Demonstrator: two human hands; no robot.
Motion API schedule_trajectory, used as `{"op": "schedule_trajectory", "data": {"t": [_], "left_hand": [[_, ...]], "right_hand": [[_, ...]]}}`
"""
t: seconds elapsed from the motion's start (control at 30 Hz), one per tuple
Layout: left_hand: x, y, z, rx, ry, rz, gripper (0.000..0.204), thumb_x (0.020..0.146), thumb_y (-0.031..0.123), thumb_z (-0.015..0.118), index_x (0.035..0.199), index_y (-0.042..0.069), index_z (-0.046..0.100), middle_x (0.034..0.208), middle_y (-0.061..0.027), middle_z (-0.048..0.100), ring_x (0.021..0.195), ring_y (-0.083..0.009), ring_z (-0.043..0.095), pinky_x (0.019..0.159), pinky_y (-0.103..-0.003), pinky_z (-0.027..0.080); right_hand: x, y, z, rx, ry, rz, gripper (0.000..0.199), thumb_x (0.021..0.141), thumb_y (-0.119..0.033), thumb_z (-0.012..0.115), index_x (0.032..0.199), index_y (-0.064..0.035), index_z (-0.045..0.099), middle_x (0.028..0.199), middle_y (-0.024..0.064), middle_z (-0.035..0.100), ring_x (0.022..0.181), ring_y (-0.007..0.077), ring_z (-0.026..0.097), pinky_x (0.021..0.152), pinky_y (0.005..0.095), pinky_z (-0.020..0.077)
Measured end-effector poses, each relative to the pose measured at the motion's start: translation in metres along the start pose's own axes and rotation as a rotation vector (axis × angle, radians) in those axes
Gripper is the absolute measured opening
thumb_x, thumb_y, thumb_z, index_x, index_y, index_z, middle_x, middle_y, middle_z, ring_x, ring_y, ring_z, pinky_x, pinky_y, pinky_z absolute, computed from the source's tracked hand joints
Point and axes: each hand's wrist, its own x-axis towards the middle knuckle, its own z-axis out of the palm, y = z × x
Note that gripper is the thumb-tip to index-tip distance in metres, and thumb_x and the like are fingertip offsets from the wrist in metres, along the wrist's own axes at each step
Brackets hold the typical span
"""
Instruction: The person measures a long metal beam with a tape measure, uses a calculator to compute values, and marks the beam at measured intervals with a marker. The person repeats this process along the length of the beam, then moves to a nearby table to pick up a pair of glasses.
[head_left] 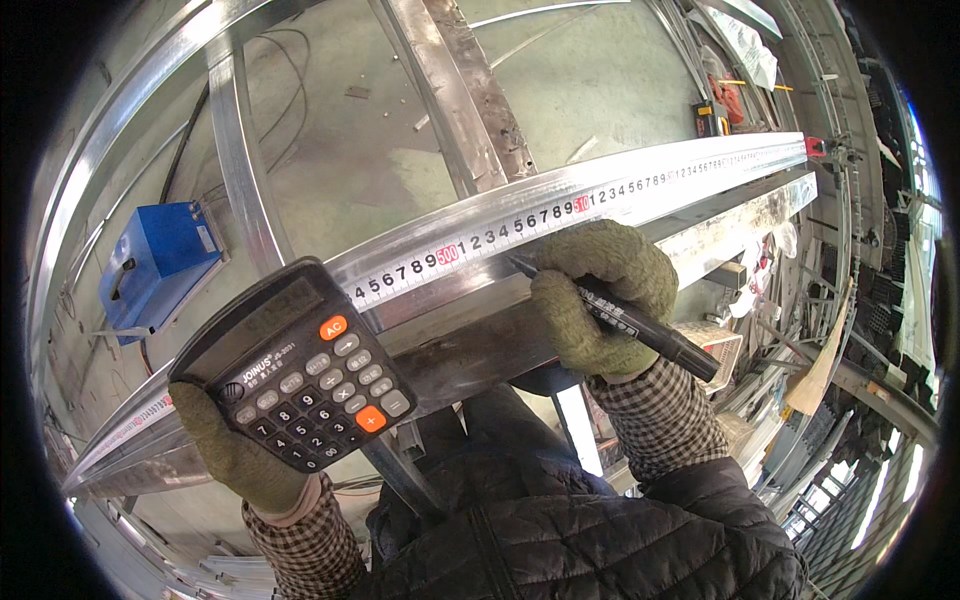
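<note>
My left hand (235, 440), in a green work glove, grips a black desk calculator (315, 385) with orange and grey keys by its lower left side; its screen shows no readable figures. In my right hand (610, 290), gloved alike, a black marker pen (650, 335) is pinched, its tip pointing left near the steel. A white tape measure blade (520, 232) with black and red figures lies stretched along a shiny metal beam (440, 290), passing behind the calculator. My right fingers are close to the blade's lower edge.
A blue box (160, 270) with a black handle sits on the floor at left. Metal frame bars (440, 90) cross beyond the beam. A black and yellow tool (711, 118) lies at far right, near piled metal lengths and a pale crate (715, 350).
</note>
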Motion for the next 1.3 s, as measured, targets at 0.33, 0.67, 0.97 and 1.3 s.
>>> {"op": "schedule_trajectory", "data": {"t": [0.33,0.67,0.97,1.3], "left_hand": [[0.002,-0.003,0.005,0.002,0.028,0.013,0.056,0.113,0.047,0.054,0.139,-0.001,0.065,0.129,-0.0242,0.074,0.105,-0.0314,0.079,0.086,-0.043,0.071],[0.004,-0.005,0.008,-0.028,0.061,-0.007,0.055,0.115,0.047,0.051,0.138,-0.001,0.065,0.128,-0.0207,0.076,0.102,-0.0297,0.079,0.086,-0.043,0.07],[-0.003,-0.005,0.052,-0.167,-0.178,-0.112,0.063,0.113,0.05,0.053,0.142,-0.005,0.061,0.132,-0.0266,0.073,0.109,-0.0324,0.079,0.087,-0.046,0.07],[-0.014,-0.02,0.124,-0.146,-0.162,-0.233,0.065,0.111,0.053,0.055,0.141,-0.004,0.062,0.126,-0.0251,0.074,0.103,-0.0345,0.08,0.08,-0.045,0.072]], "right_hand": [[0.01,-0.002,-0.003,-0.123,-0.036,-0.097,0.021,0.081,-0.006,0.083,0.1,-0.0078,0.073,0.078,0.0134,0.074,0.067,0.0298,0.076,0.061,0.0378,0.0601],[-0.015,-0.002,-0.015,0.505,0.122,0.202,0.015,0.098,-0.013,0.08,0.103,-0.0011,0.072,0.092,0.0109,0.076,0.078,0.0155,0.072,0.067,0.0316,0.0583],[-0.037,-0.037,-0.03,0.43,0.066,0.08,0.026,0.103,-0.004,0.069,0.126,0.0064,0.069,0.106,0.0203,0.077,0.09,0.0212,0.075,0.078,0.033,0.0613],[-0.046,-0.073,-0.059,-0.066,-0.185,-0.181,0.046,0.081,0.0,0.08,0.125,-0.0078,0.075,0.067,0.0019,0.067,0.05,0.0218,0.064,0.048,0.0334,0.0477]]}}
